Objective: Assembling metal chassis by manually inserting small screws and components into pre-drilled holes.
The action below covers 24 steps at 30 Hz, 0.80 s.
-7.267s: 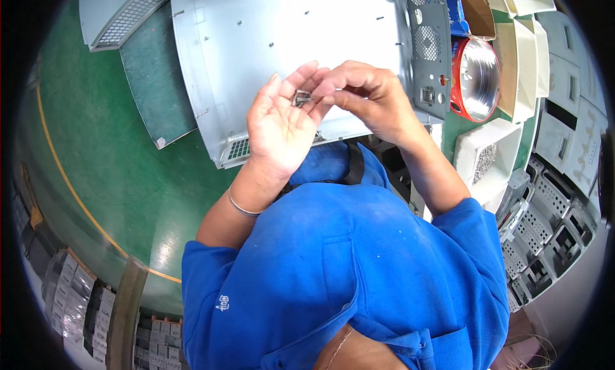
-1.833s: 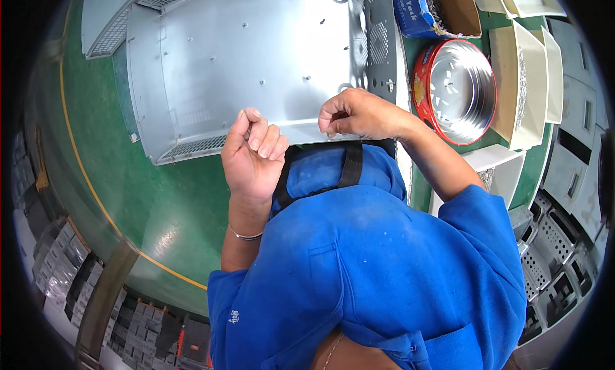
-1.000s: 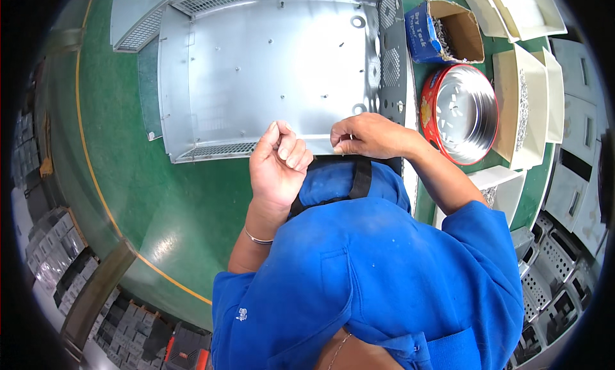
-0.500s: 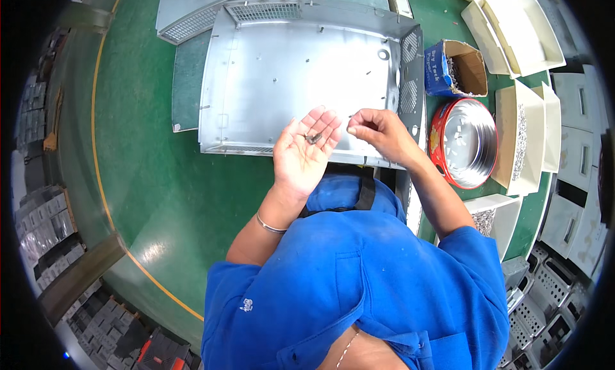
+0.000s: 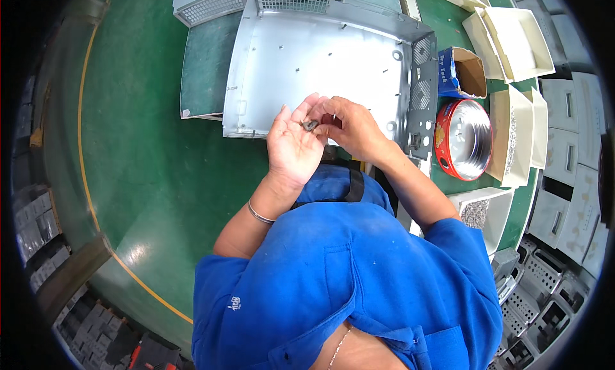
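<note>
My left hand point(image 5: 291, 148) is palm up and slightly cupped, holding a few small dark metal pieces point(image 5: 311, 125) near the base of its fingers. They look like small fasteners, but their exact kind is too small to tell. My right hand point(image 5: 351, 128) reaches over that palm, thumb and fingers pinched together beside the pieces. Whatever lies between its fingertips is hidden. Both hands are over the near edge of a large silver sheet-metal chassis point(image 5: 282, 88), open at the top, with vent holes in its walls and several small studs on its floor.
To the right stand a blue cardboard box point(image 5: 450, 75), a round red tin point(image 5: 443, 139) with a few light pieces in it, and cream bins point(image 5: 522, 130), some with small metal parts. Another vented metal panel point(image 5: 211, 10) lies at the far left. Green floor point(image 5: 160, 178) stretches left.
My right hand has moved left, from beside my left hand to the pieces in its palm. The chassis and bins have shifted in the view as the head moved.
</note>
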Motion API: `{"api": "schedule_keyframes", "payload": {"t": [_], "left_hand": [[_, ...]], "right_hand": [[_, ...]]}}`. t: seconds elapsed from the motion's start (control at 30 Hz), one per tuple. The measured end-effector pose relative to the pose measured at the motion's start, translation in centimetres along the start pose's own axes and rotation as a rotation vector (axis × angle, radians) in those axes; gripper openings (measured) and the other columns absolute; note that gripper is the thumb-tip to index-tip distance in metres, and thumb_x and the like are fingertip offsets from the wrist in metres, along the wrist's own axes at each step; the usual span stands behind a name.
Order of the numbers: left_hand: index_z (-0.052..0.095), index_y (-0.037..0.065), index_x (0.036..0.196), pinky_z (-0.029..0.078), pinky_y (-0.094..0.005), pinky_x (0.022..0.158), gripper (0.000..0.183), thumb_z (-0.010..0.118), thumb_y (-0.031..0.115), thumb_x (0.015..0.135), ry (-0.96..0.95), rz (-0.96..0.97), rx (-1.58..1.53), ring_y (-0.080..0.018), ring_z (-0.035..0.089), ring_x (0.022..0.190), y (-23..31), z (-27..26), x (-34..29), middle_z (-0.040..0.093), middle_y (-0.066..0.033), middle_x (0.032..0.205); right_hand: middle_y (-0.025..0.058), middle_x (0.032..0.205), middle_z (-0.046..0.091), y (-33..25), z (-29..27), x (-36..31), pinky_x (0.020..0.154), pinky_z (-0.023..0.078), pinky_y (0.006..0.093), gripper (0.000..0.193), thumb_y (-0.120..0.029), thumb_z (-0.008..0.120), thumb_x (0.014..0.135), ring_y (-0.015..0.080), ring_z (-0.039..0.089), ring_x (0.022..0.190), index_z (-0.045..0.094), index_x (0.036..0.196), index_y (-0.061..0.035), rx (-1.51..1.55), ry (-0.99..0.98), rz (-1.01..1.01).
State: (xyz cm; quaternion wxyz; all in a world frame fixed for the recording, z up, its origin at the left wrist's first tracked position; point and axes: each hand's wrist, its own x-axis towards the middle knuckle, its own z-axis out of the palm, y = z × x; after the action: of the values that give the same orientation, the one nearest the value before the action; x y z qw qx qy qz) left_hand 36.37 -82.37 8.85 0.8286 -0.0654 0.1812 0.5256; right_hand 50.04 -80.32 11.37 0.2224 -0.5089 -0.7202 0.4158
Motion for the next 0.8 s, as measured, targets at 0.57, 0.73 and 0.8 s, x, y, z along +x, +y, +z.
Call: {"api": "schedule_keyframes", "payload": {"t": [0.57, 0.73, 0.8], "left_hand": [[0.049, -0.003, 0.107, 0.045, -0.0343, 0.086, 0.029, 0.043, 0.018, 0.089, 0.038, -0.235, 0.129, -0.0210, 0.054, 0.095, 1.8, -1.1, -2.6, 0.054, -0.0130, 0.101], [0.049, -0.003, 0.111, 0.047, -0.0320, 0.080, 0.033, 0.044, 0.020, 0.089, 0.042, -0.221, 0.148, -0.0224, 0.057, 0.090, 4.8, -1.9, -4.4, 0.056, -0.0139, 0.100], [0.049, -0.003, 0.111, 0.049, -0.0307, 0.075, 0.032, 0.044, 0.018, 0.089, 0.074, -0.117, 0.149, -0.0214, 0.059, 0.084, 6.2, -2.5, -5.5, 0.059, -0.0136, 0.095]], "right_hand": [[0.0024, 0.078, 0.059, -2.9, 1.0, 0.1, 0.065, 0.045, 0.0209, 0.006, -0.002, 0.056, 0.080, 0.0070, 0.055, 0.071, 0.058, 0.084, 0.0021, 0.559, 0.010, 0.236], [0.0027, 0.075, 0.060, -1.2, 3.1, 5.6, 0.062, 0.045, 0.0213, 0.010, -0.002, 0.055, 0.077, 0.0074, 0.054, 0.068, 0.061, 0.085, -0.0009, 0.274, 0.011, 0.086], [0.0054, 0.076, 0.062, 0.9, 5.2, 7.9, 0.062, 0.046, 0.0239, 0.011, -0.003, 0.057, 0.076, 0.0110, 0.057, 0.067, 0.062, 0.087, -0.0034, 0.257, -0.055, -0.080]]}}
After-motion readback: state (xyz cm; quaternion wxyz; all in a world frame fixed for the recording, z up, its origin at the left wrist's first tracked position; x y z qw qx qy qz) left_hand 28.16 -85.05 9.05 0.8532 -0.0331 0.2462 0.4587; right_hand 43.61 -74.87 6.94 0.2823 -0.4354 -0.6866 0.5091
